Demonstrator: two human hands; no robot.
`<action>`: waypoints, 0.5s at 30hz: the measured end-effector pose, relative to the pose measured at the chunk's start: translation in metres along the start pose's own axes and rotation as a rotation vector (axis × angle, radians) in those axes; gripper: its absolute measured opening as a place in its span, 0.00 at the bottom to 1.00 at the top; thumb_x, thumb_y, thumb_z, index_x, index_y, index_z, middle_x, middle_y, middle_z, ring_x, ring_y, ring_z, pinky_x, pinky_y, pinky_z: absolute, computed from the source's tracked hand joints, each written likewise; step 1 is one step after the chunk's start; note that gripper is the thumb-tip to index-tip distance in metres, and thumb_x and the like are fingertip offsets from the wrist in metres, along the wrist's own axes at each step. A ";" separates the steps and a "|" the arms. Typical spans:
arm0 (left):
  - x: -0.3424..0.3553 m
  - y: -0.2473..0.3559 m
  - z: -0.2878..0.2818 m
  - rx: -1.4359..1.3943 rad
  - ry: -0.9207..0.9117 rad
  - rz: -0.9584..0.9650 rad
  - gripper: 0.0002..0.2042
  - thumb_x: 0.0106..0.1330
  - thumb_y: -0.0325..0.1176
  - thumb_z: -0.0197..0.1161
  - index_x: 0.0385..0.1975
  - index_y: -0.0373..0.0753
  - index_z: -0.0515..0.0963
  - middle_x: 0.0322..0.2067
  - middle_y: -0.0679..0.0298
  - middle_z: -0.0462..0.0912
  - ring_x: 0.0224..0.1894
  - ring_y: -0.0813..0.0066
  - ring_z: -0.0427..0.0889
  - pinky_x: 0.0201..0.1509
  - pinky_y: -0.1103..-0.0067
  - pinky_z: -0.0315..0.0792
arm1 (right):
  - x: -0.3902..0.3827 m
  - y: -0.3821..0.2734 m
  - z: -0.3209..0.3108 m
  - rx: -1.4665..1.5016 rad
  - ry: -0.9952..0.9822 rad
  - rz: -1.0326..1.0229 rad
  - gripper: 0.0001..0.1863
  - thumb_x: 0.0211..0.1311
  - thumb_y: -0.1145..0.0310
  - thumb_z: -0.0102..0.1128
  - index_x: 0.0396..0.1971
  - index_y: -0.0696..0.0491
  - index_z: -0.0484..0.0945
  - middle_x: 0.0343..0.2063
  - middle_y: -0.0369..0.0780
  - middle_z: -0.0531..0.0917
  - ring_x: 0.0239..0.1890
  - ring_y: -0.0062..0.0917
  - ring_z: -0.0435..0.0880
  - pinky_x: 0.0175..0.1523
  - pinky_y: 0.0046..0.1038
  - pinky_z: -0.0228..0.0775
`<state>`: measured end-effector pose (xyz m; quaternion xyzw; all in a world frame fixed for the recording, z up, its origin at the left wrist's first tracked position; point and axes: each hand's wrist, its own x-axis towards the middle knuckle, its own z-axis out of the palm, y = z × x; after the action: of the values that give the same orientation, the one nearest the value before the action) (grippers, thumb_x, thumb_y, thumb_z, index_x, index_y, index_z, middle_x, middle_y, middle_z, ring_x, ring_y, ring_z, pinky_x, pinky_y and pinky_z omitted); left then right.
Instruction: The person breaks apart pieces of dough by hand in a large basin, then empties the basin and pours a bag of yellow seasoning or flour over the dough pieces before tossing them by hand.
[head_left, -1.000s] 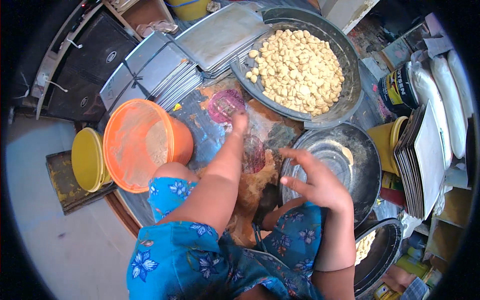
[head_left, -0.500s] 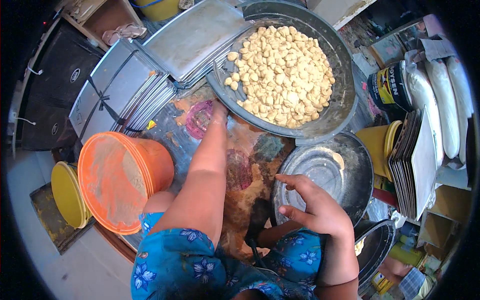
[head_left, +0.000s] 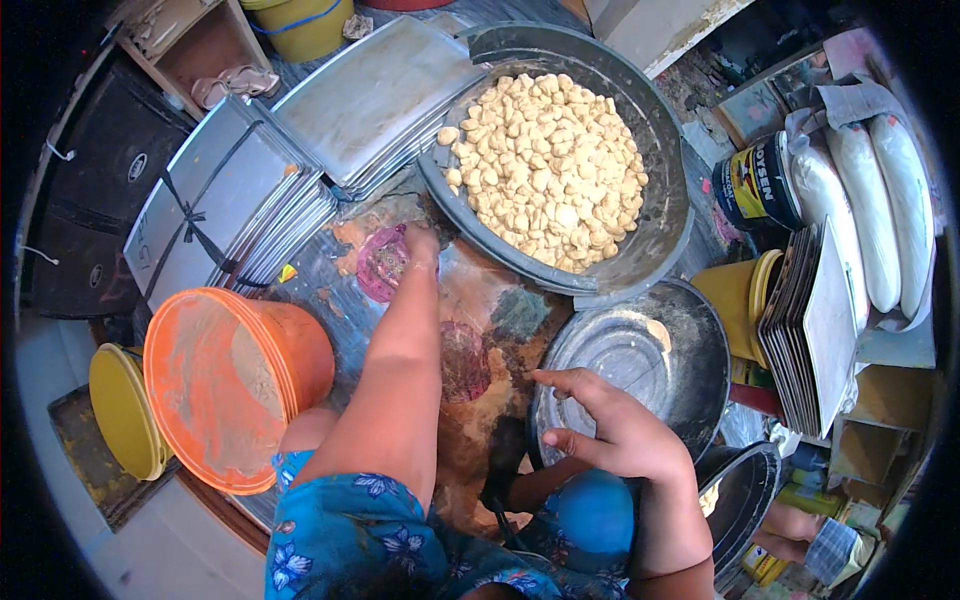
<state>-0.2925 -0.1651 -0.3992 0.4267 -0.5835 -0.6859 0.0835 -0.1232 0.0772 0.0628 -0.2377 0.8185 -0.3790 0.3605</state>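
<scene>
My left arm reaches forward, and my left hand [head_left: 421, 247] is low at the near left rim of a large dark basin [head_left: 672, 232]. That basin holds a heap of pale, shell-like pieces [head_left: 560, 175]. Beside the hand is a pink round patterned patch [head_left: 380, 264] on the worn surface. The left fingers are mostly hidden, so their grip does not show. Above the near edge of a second, shallow black basin [head_left: 625, 350], my right hand [head_left: 622, 425] hovers with thumb and forefinger apart and nothing in it. Pale residue coats this basin's inside.
An orange bucket [head_left: 310, 345] with tan powder stands left, near a yellow-lidded bucket [head_left: 125, 412]. Tied metal trays [head_left: 205, 190] and more stacked trays [head_left: 375, 95] lie beyond. A yellow bucket [head_left: 725, 300], upright trays [head_left: 815, 335] and white rolls [head_left: 865, 210] crowd the right.
The whole view has shifted, with most things now slightly lower and to the left. Both hands keep nearly the same pose and place among the basins.
</scene>
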 end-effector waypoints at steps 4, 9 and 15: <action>-0.027 0.043 -0.020 0.131 0.121 0.035 0.07 0.48 0.21 0.53 0.27 0.30 0.73 0.27 0.54 0.78 0.28 0.63 0.77 0.34 0.72 0.71 | 0.000 -0.002 0.000 -0.035 0.046 -0.070 0.30 0.52 0.64 0.63 0.55 0.56 0.65 0.48 0.46 0.72 0.49 0.36 0.72 0.54 0.32 0.63; -0.074 0.083 -0.057 0.247 0.303 0.313 0.08 0.45 0.21 0.54 0.26 0.30 0.74 0.25 0.52 0.78 0.27 0.61 0.77 0.35 0.70 0.70 | 0.002 -0.006 0.004 -0.011 0.015 -0.143 0.29 0.53 0.64 0.61 0.55 0.56 0.64 0.48 0.47 0.72 0.50 0.37 0.71 0.54 0.32 0.63; -0.055 0.111 -0.133 0.155 0.467 0.332 0.07 0.49 0.22 0.54 0.29 0.32 0.75 0.22 0.59 0.76 0.25 0.68 0.77 0.22 0.72 0.70 | 0.004 -0.028 0.019 -0.075 0.011 -0.415 0.27 0.55 0.62 0.59 0.54 0.56 0.64 0.48 0.48 0.71 0.52 0.38 0.70 0.55 0.31 0.62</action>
<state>-0.2097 -0.2625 -0.2692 0.4769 -0.6610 -0.4994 0.2938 -0.1076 0.0492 0.0744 -0.4123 0.7675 -0.4155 0.2614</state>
